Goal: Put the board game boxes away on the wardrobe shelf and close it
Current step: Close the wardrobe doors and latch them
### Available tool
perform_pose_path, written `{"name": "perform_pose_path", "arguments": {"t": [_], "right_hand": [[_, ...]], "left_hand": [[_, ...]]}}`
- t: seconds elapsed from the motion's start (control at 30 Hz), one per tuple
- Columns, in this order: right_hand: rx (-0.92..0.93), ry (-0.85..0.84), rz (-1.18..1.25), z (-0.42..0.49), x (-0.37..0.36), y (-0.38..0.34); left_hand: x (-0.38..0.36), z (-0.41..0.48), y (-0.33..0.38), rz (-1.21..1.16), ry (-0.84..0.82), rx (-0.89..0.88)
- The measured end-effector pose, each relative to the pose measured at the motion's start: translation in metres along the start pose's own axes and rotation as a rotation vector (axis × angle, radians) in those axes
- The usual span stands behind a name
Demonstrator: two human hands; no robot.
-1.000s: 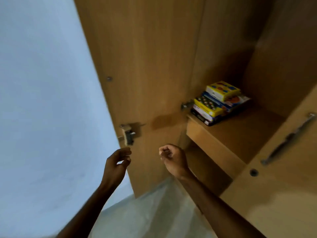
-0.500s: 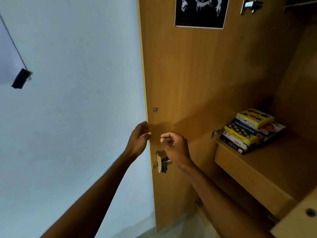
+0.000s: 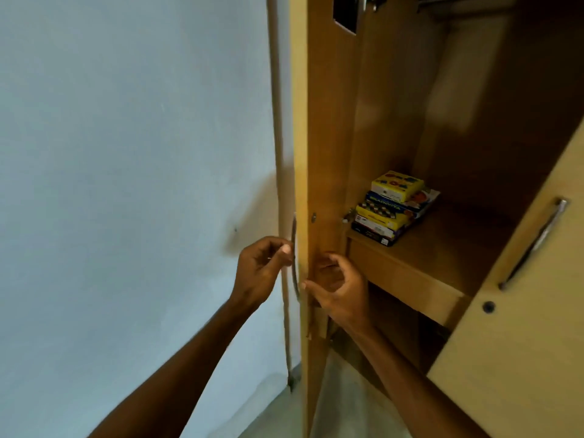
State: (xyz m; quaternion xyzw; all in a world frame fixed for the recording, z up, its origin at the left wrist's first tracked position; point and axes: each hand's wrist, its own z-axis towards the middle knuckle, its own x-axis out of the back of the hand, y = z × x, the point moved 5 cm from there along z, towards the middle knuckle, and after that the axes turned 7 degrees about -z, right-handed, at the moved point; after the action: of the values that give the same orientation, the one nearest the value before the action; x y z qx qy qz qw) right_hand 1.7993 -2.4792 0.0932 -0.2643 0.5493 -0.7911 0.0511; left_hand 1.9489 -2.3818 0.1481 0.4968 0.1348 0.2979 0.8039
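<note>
The board game boxes (image 3: 395, 207) are stacked at the left end of the wardrobe shelf (image 3: 420, 267). The left door (image 3: 328, 153) is gripped at its edge by the right hand (image 3: 339, 287), thumb on the edge, fingers curled against the inner face. The left hand (image 3: 260, 270) is curled beside the handle (image 3: 295, 284); whether the handle is pinched cannot be told.

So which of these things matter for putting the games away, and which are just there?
Part of the job: game boxes, shelf, left door, handle, left hand gripping the handle, right hand gripping the door's edge.
Just lying about: stick leaning by the wall, dark picture on the door.
</note>
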Motion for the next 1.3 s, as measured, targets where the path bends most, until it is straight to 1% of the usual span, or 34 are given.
{"name": "perform_pose_path", "arguments": {"t": [0.07,0.1,0.13,0.2,0.27,0.3,0.33,0.4,0.5,0.63,0.9,1.0,1.1,1.3], "right_hand": [[-0.021,0.091,-0.059,-0.007,0.019,0.01],[-0.037,0.141,-0.095,-0.01,0.031,0.015],[-0.044,0.189,-0.131,-0.014,0.042,0.018],[-0.049,0.296,-0.184,-0.02,0.07,0.023],[-0.042,0.381,-0.253,-0.024,0.096,0.029],[-0.046,0.4,-0.285,-0.023,0.098,0.03],[-0.078,0.465,-0.341,-0.026,0.122,0.037],[-0.116,0.504,-0.426,-0.022,0.139,0.041],[-0.186,0.606,-0.535,-0.017,0.183,0.056],[-0.176,0.698,-0.628,-0.001,0.222,0.072],[-0.169,0.849,-1.037,0.048,0.284,0.095],[-0.191,0.878,-1.108,0.066,0.3,0.104],[-0.176,0.904,-1.161,0.081,0.314,0.113],[-0.154,0.94,-1.259,0.093,0.319,0.131]], "left_hand": [[-0.024,0.009,-0.002,0.007,0.023,0.013],[-0.04,0.012,-0.004,0.011,-0.001,0.021],[-0.055,0.015,-0.005,0.007,-0.053,0.022],[-0.094,0.017,-0.006,-0.041,-0.208,0.032],[-0.127,0.019,-0.006,-0.117,-0.301,0.066],[-0.128,0.02,-0.008,-0.141,-0.311,0.08],[-0.155,0.022,-0.007,-0.18,-0.365,0.085],[-0.171,0.023,-0.015,-0.196,-0.364,0.115],[-0.22,0.027,-0.018,-0.261,-0.44,0.153],[-0.266,0.04,-0.022,-0.28,-0.514,0.15],[-0.349,0.077,-0.033,-0.262,-0.514,0.099],[-0.375,0.092,-0.041,-0.253,-0.492,0.099],[-0.394,0.105,-0.048,-0.26,-0.457,0.101],[-0.409,0.113,-0.056,-0.26,-0.405,0.046]]}}
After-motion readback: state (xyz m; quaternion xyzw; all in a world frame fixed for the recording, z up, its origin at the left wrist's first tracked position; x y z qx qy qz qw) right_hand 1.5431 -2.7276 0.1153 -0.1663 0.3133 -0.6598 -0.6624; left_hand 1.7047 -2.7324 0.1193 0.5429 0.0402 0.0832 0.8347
